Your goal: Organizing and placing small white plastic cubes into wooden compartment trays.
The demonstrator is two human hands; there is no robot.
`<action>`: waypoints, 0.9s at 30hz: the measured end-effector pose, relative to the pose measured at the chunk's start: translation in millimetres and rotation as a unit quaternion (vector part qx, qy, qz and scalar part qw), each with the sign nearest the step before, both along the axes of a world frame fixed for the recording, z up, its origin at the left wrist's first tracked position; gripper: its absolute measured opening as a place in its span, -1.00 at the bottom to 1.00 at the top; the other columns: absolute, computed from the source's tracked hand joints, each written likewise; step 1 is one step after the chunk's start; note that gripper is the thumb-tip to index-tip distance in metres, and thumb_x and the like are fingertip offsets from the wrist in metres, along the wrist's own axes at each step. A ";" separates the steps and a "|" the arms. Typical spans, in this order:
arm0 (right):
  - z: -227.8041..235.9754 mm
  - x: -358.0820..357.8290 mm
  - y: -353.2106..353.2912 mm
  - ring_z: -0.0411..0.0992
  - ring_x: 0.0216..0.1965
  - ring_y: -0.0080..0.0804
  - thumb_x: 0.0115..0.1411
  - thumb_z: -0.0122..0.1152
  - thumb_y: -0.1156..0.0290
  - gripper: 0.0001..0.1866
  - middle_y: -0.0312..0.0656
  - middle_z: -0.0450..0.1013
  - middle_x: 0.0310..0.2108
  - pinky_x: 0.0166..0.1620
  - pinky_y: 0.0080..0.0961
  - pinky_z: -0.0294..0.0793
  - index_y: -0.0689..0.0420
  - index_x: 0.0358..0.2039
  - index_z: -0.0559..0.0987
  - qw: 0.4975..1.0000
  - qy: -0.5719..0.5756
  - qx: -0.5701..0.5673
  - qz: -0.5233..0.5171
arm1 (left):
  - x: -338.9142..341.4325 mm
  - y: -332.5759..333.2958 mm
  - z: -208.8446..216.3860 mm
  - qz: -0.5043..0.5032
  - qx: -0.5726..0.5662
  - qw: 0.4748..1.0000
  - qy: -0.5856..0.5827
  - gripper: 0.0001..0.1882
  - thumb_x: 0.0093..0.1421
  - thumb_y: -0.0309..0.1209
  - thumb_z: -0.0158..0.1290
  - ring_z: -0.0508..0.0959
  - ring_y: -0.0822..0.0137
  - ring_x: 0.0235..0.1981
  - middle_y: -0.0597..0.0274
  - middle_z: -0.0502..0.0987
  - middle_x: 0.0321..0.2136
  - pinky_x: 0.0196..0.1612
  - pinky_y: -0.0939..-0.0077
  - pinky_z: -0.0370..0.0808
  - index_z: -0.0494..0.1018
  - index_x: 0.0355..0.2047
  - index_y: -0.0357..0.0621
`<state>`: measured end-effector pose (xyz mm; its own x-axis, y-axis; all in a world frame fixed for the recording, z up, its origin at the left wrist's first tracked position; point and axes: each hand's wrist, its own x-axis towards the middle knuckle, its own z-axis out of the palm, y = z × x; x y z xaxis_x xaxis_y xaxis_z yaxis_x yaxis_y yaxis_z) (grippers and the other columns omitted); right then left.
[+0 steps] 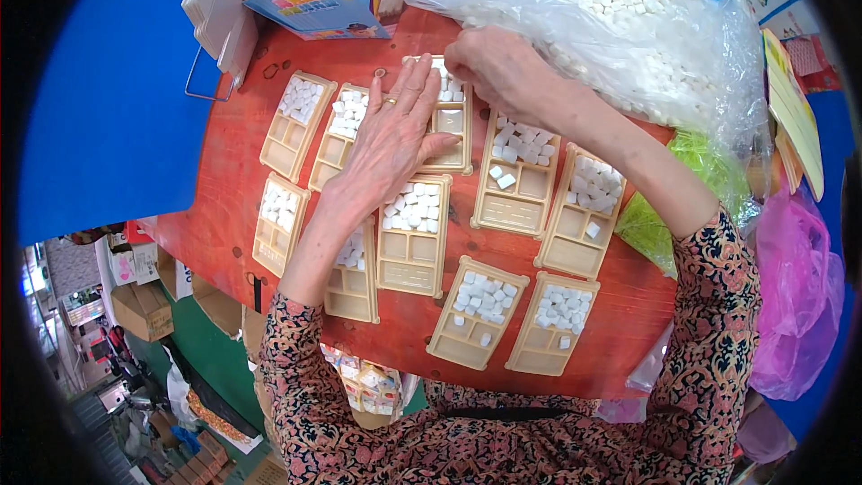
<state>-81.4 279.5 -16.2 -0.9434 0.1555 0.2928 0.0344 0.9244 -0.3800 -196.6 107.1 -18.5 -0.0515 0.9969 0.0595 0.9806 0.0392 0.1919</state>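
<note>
Fingers stretched out and lying flat, my left hand (395,130) rests over the left edge of a beige compartment tray (452,124) at the far middle of the table. Small white blocks (452,90) show in that tray's far compartment, partly covered by the hand. My right hand (498,63) is closed, its curled fingers at the tray's far right corner; what they hold, if anything, is hidden. To the right stands a similar tray (509,214) with white blocks in its large section and two in a small one. Another filled tray (409,275) lies below my left hand.
Several more such trays stand around on the red table (395,341). A clear plastic bag (620,45) full of white blocks lies at the far right, a blue box (332,0) at the far left. Green netting (651,224) and a pink bag (795,296) are on the right.
</note>
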 end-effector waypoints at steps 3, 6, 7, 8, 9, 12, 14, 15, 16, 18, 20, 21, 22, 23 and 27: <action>4.1 1.6 8.9 0.47 -0.39 -0.08 0.11 0.12 0.52 -0.90 -0.04 0.50 -0.47 -0.27 -0.26 0.45 0.29 -0.46 0.54 0.995 0.088 -0.053 -0.003 | 2.2 2.6 0.4 -0.005 0.006 1.000 -0.014 -0.23 0.22 -0.08 -0.04 -0.07 0.02 0.37 -0.06 -0.05 0.34 0.35 -0.03 -0.14 0.02 0.27 -0.32; 46.5 6.2 10.6 0.47 -0.48 -0.27 0.14 0.15 0.48 -0.87 -0.07 0.53 -0.49 -0.35 -0.36 0.46 0.30 -0.42 0.56 0.988 -0.021 -0.152 -0.016 | 4.5 5.3 3.3 -0.013 0.006 1.000 -0.025 -0.25 0.22 -0.08 -0.05 -0.08 0.03 0.37 0.00 -0.05 0.34 0.35 -0.05 -0.12 0.02 0.28 -0.27; 55.6 7.7 11.0 0.45 -0.48 -0.35 0.14 0.18 0.45 -0.86 -0.10 0.53 -0.50 -0.35 -0.41 0.46 0.29 -0.40 0.57 0.971 -0.028 -0.236 -0.018 | 5.7 6.6 2.6 -0.021 0.001 0.999 -0.024 -0.25 0.23 -0.08 -0.05 -0.09 0.04 0.37 0.02 -0.05 0.35 0.34 -0.06 -0.12 0.03 0.29 -0.25; 66.3 7.8 10.0 0.44 -0.48 -0.43 0.14 0.21 0.43 -0.84 -0.12 0.53 -0.50 -0.35 -0.45 0.46 0.28 -0.38 0.58 0.947 -0.034 -0.318 -0.018 | 5.4 6.5 1.3 -0.020 -0.001 1.000 -0.024 -0.25 0.23 -0.08 -0.05 -0.09 0.04 0.37 0.02 -0.05 0.35 0.34 -0.06 -0.12 0.03 0.29 -0.25; 79.4 8.7 9.3 0.45 -0.47 -0.43 0.12 0.23 0.45 -0.85 -0.11 0.52 -0.48 -0.36 -0.46 0.46 0.27 -0.36 0.58 0.943 -0.060 -0.326 -0.029 | 4.9 6.6 -0.6 -0.023 0.002 1.000 -0.015 -0.26 0.22 -0.07 -0.05 -0.07 0.04 0.37 0.03 -0.03 0.34 0.34 -0.07 -0.10 0.04 0.28 -0.26; 120.0 13.6 10.6 0.31 -0.56 -0.60 0.17 0.12 0.56 -0.89 -0.26 0.47 -0.55 -0.47 -0.62 0.32 0.30 -0.40 0.60 0.895 -0.108 -0.421 -0.102 | 4.3 7.9 -6.4 -0.031 0.009 0.999 0.016 -0.27 0.22 -0.05 -0.06 -0.04 0.04 0.36 0.03 0.01 0.33 0.32 -0.09 -0.06 0.09 0.26 -0.26; 101.5 14.0 38.9 0.31 -0.56 -0.61 0.16 0.12 0.51 -0.86 -0.27 0.48 -0.55 -0.48 -0.63 0.32 0.30 -0.36 0.61 0.922 -0.005 -0.386 -0.031 | 6.7 11.1 -5.4 -0.038 0.017 0.998 0.041 -0.27 0.21 -0.03 -0.06 -0.02 0.04 0.36 0.03 0.04 0.32 0.31 -0.10 -0.04 0.11 0.25 -0.26; 102.6 15.3 41.5 0.32 -0.56 -0.61 0.15 0.14 0.49 -0.86 -0.28 0.48 -0.55 -0.48 -0.65 0.32 0.30 -0.38 0.60 0.926 -0.002 -0.370 -0.075 | 5.6 9.1 -5.9 -0.039 0.021 0.997 0.058 -0.28 0.21 -0.03 -0.06 0.00 0.04 0.35 0.02 0.07 0.30 0.30 -0.11 -0.02 0.14 0.23 -0.26; 105.8 17.4 42.1 0.33 -0.55 -0.62 0.14 0.16 0.48 -0.86 -0.29 0.47 -0.56 -0.47 -0.66 0.33 0.30 -0.40 0.60 0.928 0.000 -0.352 -0.121 | 5.3 8.2 -6.3 -0.042 0.027 0.996 0.074 -0.29 0.21 -0.02 -0.06 0.03 0.04 0.34 0.02 0.09 0.29 0.29 -0.12 0.00 0.16 0.21 -0.26; 99.7 19.4 57.1 0.35 -0.54 -0.61 0.12 0.17 0.47 -0.86 -0.29 0.48 -0.57 -0.46 -0.67 0.34 0.28 -0.38 0.61 0.928 0.023 -0.355 -0.112 | 3.2 5.8 -8.2 -0.042 0.029 0.996 0.079 -0.30 0.21 -0.02 -0.06 0.04 0.04 0.34 0.02 0.10 0.29 0.29 -0.13 0.01 0.17 0.20 -0.26; 110.5 36.2 76.8 0.38 -0.53 -0.57 0.08 0.19 0.49 -0.86 -0.27 0.49 -0.56 -0.44 -0.62 0.38 0.29 -0.38 0.61 0.949 0.072 -0.245 -0.186 | 9.5 15.8 -5.6 -0.055 0.050 0.994 0.076 -0.31 0.21 -0.01 -0.06 0.05 0.04 0.33 0.01 0.11 0.28 0.28 -0.13 0.01 0.17 0.20 -0.26; 106.2 43.4 96.3 0.38 -0.53 -0.57 0.08 0.19 0.49 -0.86 -0.27 0.49 -0.56 -0.44 -0.62 0.38 0.29 -0.38 0.61 0.949 0.072 -0.242 -0.190 | 12.0 19.2 -4.7 -0.058 0.051 0.994 0.074 -0.30 0.21 -0.01 -0.06 0.05 0.04 0.33 0.01 0.11 0.28 0.28 -0.13 0.02 0.17 0.20 -0.26; 91.5 40.7 113.4 0.40 -0.51 -0.53 0.06 0.18 0.50 -0.85 -0.24 0.50 -0.55 -0.42 -0.58 0.40 0.30 -0.37 0.62 0.959 0.116 -0.168 -0.197 | 9.3 13.5 -4.7 -0.050 0.038 0.995 0.079 -0.30 0.21 -0.01 -0.07 0.06 0.04 0.33 0.01 0.11 0.28 0.28 -0.13 0.02 0.16 0.21 -0.26; 76.1 40.7 126.6 0.43 -0.49 -0.48 0.05 0.17 0.52 -0.84 -0.21 0.51 -0.54 -0.39 -0.54 0.42 0.31 -0.37 0.62 0.961 0.159 -0.093 -0.205 | 6.8 8.5 -4.9 -0.044 0.029 0.995 0.084 -0.30 0.21 -0.01 -0.07 0.06 0.04 0.33 0.01 0.11 0.28 0.28 -0.13 0.02 0.16 0.21 -0.26; 69.5 58.5 139.2 0.49 -0.43 -0.34 0.01 0.15 0.55 -0.80 -0.07 0.54 -0.51 -0.33 -0.47 0.46 0.34 -0.34 0.62 0.941 0.115 -0.028 -0.316 | 8.4 10.8 -1.5 -0.049 0.018 0.992 0.114 -0.27 0.22 0.00 -0.08 0.05 0.03 0.33 0.01 0.11 0.28 0.28 -0.14 0.02 0.10 0.25 -0.23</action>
<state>-23.0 418.7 53.2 -0.5702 0.6859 0.4521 0.4816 0.7249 -0.4924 -188.2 117.8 -20.0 0.0638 0.9935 0.0946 0.9975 -0.0606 -0.0363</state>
